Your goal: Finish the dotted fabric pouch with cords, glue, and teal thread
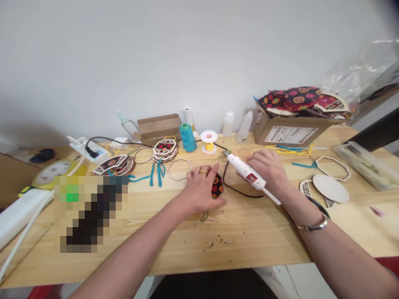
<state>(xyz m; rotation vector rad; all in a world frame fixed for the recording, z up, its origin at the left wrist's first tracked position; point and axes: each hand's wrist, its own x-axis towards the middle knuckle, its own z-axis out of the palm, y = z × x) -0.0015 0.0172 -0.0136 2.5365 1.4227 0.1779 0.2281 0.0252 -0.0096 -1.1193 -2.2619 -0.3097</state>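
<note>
Under my left hand [204, 187] lies a small dark patterned fabric piece [217, 186] with red and green spots; the hand rests over its left part, thumb and fingers spread around it on the wooden table. My right hand [269, 172] is closed around a white hot glue gun [247, 171], whose nozzle points up and left, beyond the fabric piece. A white glue stick [272, 195] sticks out of its back end. A thin greenish loop [204, 216] shows just below my left hand.
Behind stand a teal thread cone [187, 138], a yellow thread spool [209, 142] and white bottles [228, 123]. Patterned stacks [165, 149] lie left. A cardboard box [285, 132] of fabric pieces stands back right, near a white disc [331, 188]. A black cord [240, 193] crosses the table.
</note>
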